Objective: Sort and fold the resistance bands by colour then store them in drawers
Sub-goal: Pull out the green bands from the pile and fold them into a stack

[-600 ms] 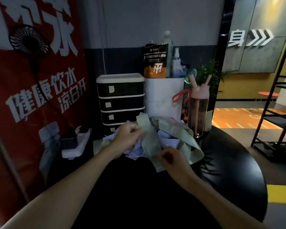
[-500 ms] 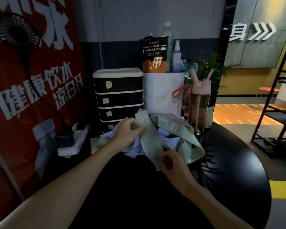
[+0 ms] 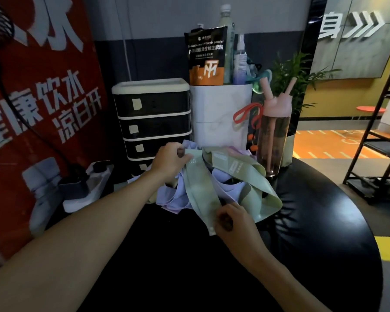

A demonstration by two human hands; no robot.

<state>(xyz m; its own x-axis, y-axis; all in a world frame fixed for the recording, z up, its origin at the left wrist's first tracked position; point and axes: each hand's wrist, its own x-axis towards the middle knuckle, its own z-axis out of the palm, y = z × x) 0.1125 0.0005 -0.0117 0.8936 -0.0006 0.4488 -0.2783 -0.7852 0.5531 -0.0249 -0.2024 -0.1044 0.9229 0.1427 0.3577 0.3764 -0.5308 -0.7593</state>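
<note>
Same grip as a moment ago, view merely closer; left hand [image 3: 170,163] pinching the far end of a green band [image 3: 200,190], right hand [image 3: 231,218] pinching its near end; stretched over the band pile [image 3: 234,181] on the black table [image 3: 324,221]; lowest part of drawer unit [image 3: 153,118] hidden behind hand and pile.

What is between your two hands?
In the head view, a green band stretches from the left hand down to the right hand, lying over the lilac bands.
</note>
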